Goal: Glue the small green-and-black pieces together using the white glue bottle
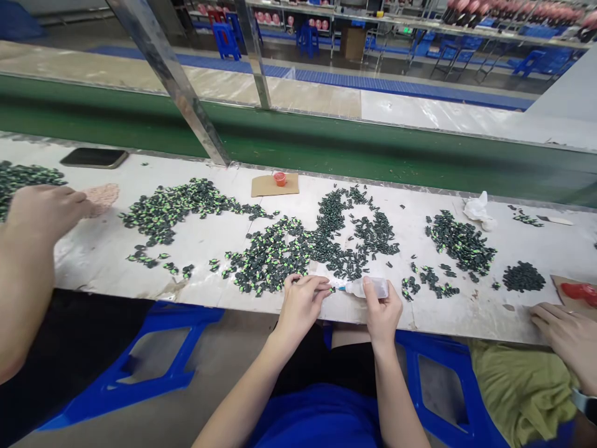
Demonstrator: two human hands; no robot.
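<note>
Green-and-black pieces [275,255] heaped on the bench [93,261] at twelve o'clock. Pinched in left hand [303,303], single piece [330,289]; gripped in closed right hand [383,310], clear bottle [369,287], nozzle towards nine o'clock.

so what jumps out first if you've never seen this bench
Heaps of small dark and green parts strewn along the white bench catch the eye first. At its near edge the left hand pinches one part while the right hand aims a clear bottle at it. A co-worker's hand lies far left, another hand far right.
</note>
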